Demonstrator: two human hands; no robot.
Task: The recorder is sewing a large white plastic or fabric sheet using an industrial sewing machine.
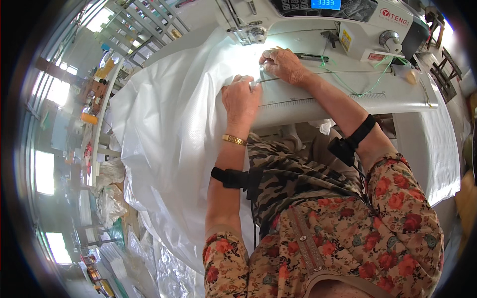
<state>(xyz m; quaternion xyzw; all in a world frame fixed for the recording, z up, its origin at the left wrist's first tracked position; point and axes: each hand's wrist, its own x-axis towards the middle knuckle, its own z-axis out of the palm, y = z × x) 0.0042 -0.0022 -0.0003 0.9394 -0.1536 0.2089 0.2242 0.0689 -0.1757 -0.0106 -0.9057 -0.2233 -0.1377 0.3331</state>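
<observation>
A large white plastic-like sheet (pixel 164 107) spreads over the left of the sewing table and hangs down in folds. My left hand (pixel 241 102) is closed on its right edge, knuckles up, at the front of the table. Farther ahead and to the right, my right hand (pixel 284 65) has its fingers bent together beside the sheet's brightly lit edge; what lies between them is hidden. Just beyond both hands is the needle area (pixel 246 36) of a white sewing machine (pixel 298 24), with a lamp glaring on the work.
A dark slim tool (pixel 312 57) lies right of my right hand. Green thread (pixel 343 82) trails across the table, near a ruler scale (pixel 308 100) at its front edge. White material (pixel 427 154) hangs at the right; a metal rack (pixel 141 25) stands far left.
</observation>
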